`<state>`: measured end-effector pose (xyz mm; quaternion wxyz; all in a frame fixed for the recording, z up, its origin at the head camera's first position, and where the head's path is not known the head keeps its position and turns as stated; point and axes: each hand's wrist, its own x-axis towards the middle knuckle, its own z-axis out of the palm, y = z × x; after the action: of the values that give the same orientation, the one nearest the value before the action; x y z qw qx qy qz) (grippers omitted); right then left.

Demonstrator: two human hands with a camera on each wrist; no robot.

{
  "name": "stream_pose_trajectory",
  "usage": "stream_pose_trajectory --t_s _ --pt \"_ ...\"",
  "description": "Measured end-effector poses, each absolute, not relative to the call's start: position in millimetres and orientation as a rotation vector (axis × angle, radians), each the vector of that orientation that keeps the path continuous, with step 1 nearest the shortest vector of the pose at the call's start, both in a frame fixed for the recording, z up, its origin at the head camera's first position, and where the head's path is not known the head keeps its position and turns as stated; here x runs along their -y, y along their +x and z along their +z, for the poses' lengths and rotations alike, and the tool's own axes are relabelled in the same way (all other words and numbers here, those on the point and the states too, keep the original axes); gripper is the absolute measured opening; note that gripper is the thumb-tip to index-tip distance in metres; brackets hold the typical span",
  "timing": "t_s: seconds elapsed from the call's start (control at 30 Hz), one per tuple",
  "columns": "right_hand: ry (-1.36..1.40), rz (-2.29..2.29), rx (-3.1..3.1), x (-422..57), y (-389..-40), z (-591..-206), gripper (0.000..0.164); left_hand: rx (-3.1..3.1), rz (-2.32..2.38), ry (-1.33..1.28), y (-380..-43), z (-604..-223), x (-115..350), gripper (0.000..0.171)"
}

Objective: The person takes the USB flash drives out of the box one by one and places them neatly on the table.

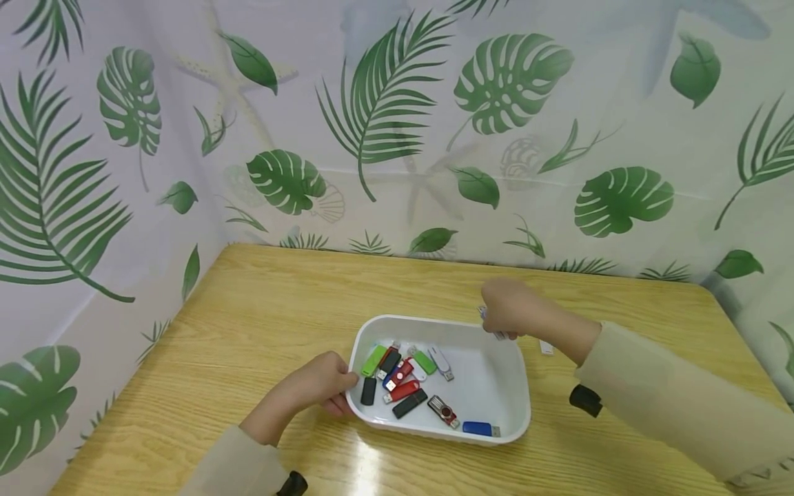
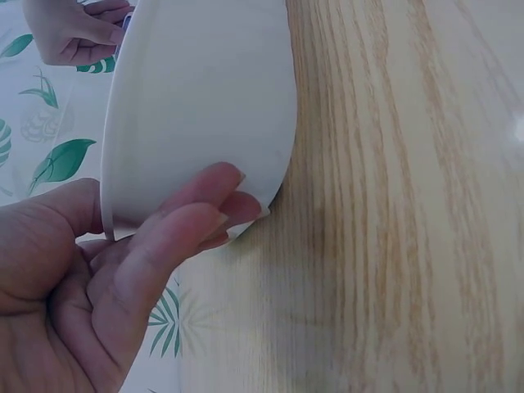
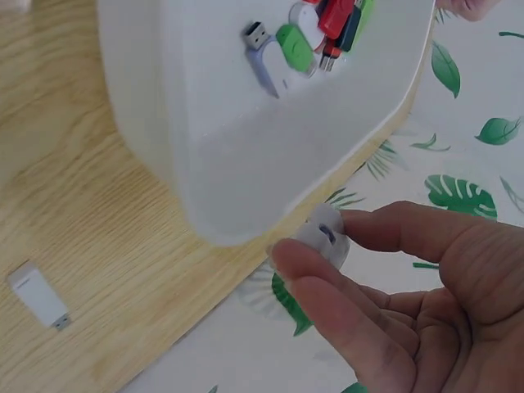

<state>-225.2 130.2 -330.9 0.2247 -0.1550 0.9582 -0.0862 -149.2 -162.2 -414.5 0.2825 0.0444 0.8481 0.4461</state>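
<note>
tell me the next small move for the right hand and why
Perhaps move the right hand inward over the white tub and release the small pale object there. It pinches the object near the tub's far right corner, the left hand holds the tub's left side, and USB sticks lie inside with bare floor beside them.

We see a glossy white rectangular plastic tub (image 1: 490,379), a small whitish piece (image 3: 321,239) with a dark mark, a flat blue USB stick (image 1: 477,428), a lime-green USB stick (image 1: 374,361), a yellowish wood-grained table (image 1: 273,303), beige fabric sleeves (image 1: 670,396) and whitish sheeting (image 1: 397,213) printed with green leaves (image 1: 623,201) and pale starfish (image 1: 232,86).
</note>
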Motion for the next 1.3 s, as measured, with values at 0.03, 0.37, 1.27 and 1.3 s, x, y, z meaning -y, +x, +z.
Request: stream_pose_trajectory --t_s 0.03,0.37,1.27,1.3 --pt "-0.422 -0.247 -2.645 -134.2 -225.7 -331.3 0.018 -2.271 1.194 0.116 -148.9 -414.2 161.8 0.025" --pt "-0.362 -0.334 -2.635 -177.3 -236.0 -339.5 0.022 -2.273 1.168 0.083 -147.1 -410.0 160.0 0.024" --pt "-0.078 -0.428 -2.585 -255.7 -243.3 -392.2 0.014 -2.253 1.211 0.126 -148.2 -412.6 164.5 0.026" --pt "-0.071 -0.432 -2.585 -257.2 -243.8 -393.7 0.014 -2.255 1.211 0.125 -148.2 -412.8 164.6 0.026"
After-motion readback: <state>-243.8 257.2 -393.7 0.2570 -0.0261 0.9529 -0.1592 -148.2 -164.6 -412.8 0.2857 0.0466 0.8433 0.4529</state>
